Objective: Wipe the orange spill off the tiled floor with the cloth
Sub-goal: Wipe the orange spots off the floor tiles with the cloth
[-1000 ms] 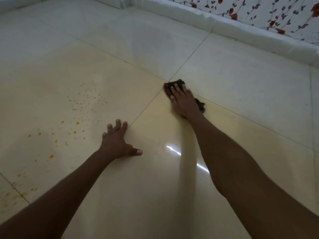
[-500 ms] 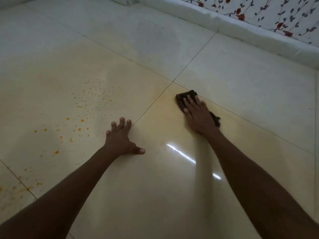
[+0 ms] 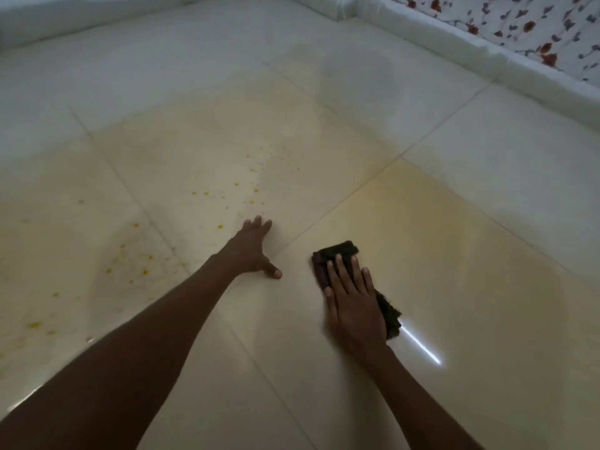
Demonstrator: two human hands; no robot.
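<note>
A dark cloth [image 3: 337, 252] lies flat on the pale tiled floor [image 3: 454, 287], pressed down under my right hand [image 3: 352, 303], whose fingers are spread over it. Part of the cloth sticks out beyond my fingertips and part by my wrist. My left hand [image 3: 251, 251] rests palm down on the floor to the left of the cloth, fingers apart, holding nothing. Orange spill droplets [image 3: 220, 226] are scattered ahead of and left of my left hand, with another cluster [image 3: 144, 271] farther left. A faint yellowish film covers the tiles around both hands.
A white raised skirting [image 3: 487, 60] runs along the far right, below a wall with a red and grey flower pattern [image 3: 535, 37]. Another white edge [image 3: 65, 24] borders the floor at the far left. A bright light streak [image 3: 422, 349] reflects beside my right wrist.
My right hand has dragged the cloth toward me, away from the tile joint, to a spot beside my left hand. The view has swung left. My left hand stays planted.
</note>
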